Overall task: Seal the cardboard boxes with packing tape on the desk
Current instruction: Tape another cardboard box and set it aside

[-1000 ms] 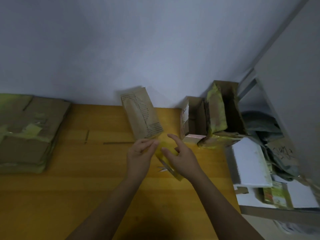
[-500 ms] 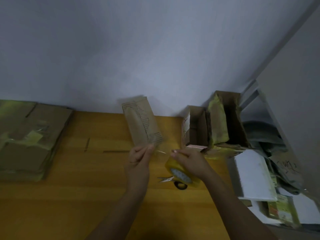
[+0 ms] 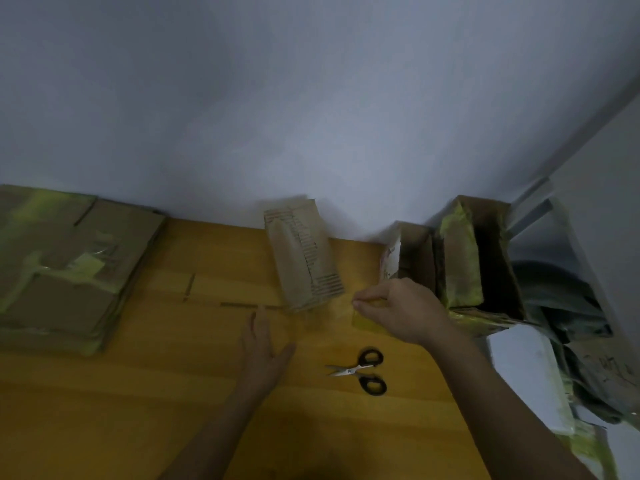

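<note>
Right hand (image 3: 405, 311) grips the tape roll (image 3: 367, 320), left hand (image 3: 265, 344) lies flat and empty, and the small box (image 3: 303, 261) looks nowhere near sealed tbh.

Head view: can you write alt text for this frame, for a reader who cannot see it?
A person's right hand pinches yellowish packing tape beside a small cardboard box on a wooden desk, while the left hand lies open and flat. Black-handled scissors lie near the hands; flattened cardboard is stacked far left.
</note>
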The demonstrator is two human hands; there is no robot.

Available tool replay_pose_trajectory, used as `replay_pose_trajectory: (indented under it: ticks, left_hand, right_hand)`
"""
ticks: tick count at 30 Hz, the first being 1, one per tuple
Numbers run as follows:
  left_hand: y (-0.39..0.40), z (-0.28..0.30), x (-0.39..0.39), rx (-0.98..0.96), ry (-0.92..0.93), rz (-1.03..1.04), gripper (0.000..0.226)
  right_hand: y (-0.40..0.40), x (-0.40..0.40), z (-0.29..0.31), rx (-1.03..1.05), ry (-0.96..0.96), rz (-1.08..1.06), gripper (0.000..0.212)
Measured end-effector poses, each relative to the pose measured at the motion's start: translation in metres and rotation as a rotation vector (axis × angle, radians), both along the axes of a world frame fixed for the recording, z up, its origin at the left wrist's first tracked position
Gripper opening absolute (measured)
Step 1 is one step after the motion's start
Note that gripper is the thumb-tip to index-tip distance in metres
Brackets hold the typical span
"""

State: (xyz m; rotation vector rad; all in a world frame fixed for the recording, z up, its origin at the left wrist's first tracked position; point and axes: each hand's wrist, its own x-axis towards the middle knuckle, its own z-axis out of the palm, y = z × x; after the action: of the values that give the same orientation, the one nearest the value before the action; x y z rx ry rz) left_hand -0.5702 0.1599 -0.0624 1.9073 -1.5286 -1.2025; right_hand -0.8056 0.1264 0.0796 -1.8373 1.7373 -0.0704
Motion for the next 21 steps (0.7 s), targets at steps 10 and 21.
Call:
replay_pose_trajectory:
  ticks: [10, 21]
  left_hand:
    - [-0.102, 0.020, -0.030, -0.248, -0.635, -0.613, 0.117]
    - [-0.045, 0.018, 0.022, -0.214, -0.578, -1.013, 0.119]
  right_hand:
    - [0.008, -0.017, 0.004, -0.013, 0.078, -0.077, 0.030]
    - [0.039, -0.010, -0.002, 0.080, -0.242, -0.171, 0.020]
